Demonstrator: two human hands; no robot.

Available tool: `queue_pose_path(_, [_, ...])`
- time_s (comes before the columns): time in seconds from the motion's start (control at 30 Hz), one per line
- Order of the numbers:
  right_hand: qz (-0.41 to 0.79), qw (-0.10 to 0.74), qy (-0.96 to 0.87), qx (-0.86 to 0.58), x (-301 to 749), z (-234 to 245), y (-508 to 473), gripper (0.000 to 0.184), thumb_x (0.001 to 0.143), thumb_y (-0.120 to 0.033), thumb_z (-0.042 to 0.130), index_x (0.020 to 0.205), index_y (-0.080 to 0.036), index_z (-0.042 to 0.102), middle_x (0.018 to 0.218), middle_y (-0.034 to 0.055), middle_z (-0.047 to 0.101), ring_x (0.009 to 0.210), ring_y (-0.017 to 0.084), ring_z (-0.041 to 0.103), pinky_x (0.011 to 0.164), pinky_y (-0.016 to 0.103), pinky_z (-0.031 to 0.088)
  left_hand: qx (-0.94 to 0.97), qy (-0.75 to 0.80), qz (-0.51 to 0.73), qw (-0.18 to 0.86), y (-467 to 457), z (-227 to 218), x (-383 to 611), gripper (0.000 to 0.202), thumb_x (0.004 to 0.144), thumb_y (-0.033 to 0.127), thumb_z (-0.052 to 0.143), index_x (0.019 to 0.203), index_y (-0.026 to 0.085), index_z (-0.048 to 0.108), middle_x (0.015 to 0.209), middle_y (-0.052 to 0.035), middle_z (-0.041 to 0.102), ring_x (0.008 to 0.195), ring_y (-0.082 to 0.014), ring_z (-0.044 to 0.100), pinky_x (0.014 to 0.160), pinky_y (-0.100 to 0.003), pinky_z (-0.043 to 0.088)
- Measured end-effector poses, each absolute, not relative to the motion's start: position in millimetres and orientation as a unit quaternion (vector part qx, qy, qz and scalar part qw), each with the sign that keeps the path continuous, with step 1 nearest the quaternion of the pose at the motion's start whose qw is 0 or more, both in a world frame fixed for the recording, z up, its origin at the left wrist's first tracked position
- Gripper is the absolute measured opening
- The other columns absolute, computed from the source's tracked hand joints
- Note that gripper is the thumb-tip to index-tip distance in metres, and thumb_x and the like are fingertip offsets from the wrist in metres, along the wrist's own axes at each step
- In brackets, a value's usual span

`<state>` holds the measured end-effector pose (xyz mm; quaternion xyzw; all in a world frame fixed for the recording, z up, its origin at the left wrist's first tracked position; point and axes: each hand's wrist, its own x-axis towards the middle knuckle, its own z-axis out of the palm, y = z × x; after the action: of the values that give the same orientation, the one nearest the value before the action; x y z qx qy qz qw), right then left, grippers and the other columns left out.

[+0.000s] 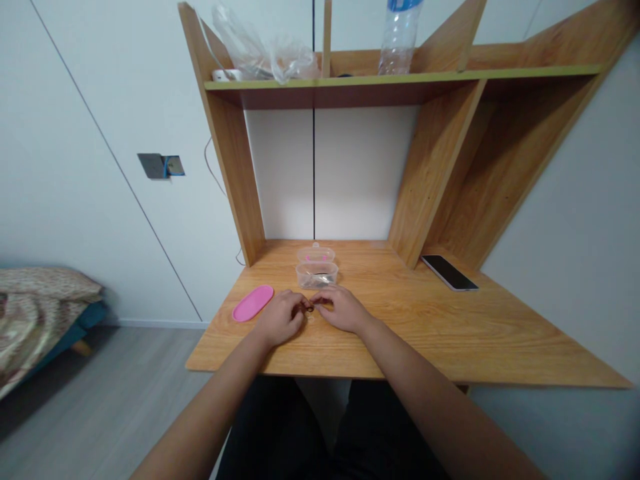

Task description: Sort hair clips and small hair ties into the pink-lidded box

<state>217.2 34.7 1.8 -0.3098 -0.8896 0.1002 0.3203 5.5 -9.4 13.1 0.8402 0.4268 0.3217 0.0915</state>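
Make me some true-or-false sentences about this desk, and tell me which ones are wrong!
1. A small dark thing is near the fingertips of the bare left hand. True, though it is too small to name.
2. The flat pink oval piece lies beside the bare right hand. False: the pink oval piece is beside the left hand, and the right hand is further off.
3. The clear oval plastic box is open. True.
4. The black-screened phone stands upright. False: the phone lies flat on the light-brown wooden desk.
5. The clear plastic bottle with a blue band stands on the wooden shelf. True.
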Motion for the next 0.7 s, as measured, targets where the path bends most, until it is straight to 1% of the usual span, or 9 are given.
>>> queue_pose_path(0.13, [0.098,0.313,-0.894,-0.305,217.6,2.7,34.3,0.016,0.086,-0.015,0.067,0.098,-0.023,0.075,0.093,0.003,0.071,0.096,0.02,0.063,0.089,0.035,0.048,0.837,0.434,0.323,0.079,-6.9,10.4,5.9,0.021,0.082,0.008,0.054,0.092,0.019,0.068,0.089,-0.0062,0.072,0.089,-0.0229,0.064,0.083,-0.035,0.047])
queue_pose_path(0.23, [0.096,0.306,-0.898,-0.301,217.0,3.5,33.7,0.015,0.085,-0.02,0.071,0.099,-0.023,0.075,0.096,0.0041,0.069,0.098,0.021,0.061,0.09,0.036,0.048,0.837,0.437,0.323,0.071,-6.2,9.7,6.1,0.018,0.083,0.01,0.055,0.09,0.019,0.069,0.088,-0.0066,0.071,0.088,-0.0231,0.063,0.082,-0.035,0.047])
queue_pose_path(0.33, [0.095,0.302,-0.9,-0.299,216.4,3.7,33.5,0.015,0.086,-0.022,0.071,0.1,-0.023,0.075,0.096,0.0044,0.067,0.097,0.02,0.061,0.089,0.036,0.048,0.839,0.436,0.32,0.065,-6.5,10.1,6.4,0.016,0.084,0.012,0.056,0.087,0.019,0.069,0.086,-0.0065,0.071,0.086,-0.0228,0.063,0.081,-0.035,0.046])
queue_pose_path(0.5, [0.096,0.306,-0.898,-0.3,215.9,2.4,34.4,0.009,0.086,-0.023,0.072,0.094,-0.022,0.074,0.092,0.0037,0.066,0.094,0.02,0.061,0.086,0.035,0.048,0.842,0.435,0.313,0.062,-7.3,11.2,6.5,0.017,0.079,0.01,0.057,0.085,0.019,0.07,0.086,-0.0064,0.071,0.086,-0.0233,0.063,0.081,-0.036,0.047])
queue_pose_path(0.7, [0.095,0.314,-0.894,-0.305,216.2,2.5,34.0,0.004,0.085,-0.023,0.073,0.087,-0.02,0.07,0.088,0.003,0.066,0.091,0.02,0.061,0.084,0.034,0.048,0.843,0.434,0.311,0.065,-7.1,11.8,5.4,0.024,0.079,0.005,0.052,0.083,0.02,0.07,0.087,-0.0056,0.072,0.088,-0.0228,0.063,0.084,-0.036,0.046])
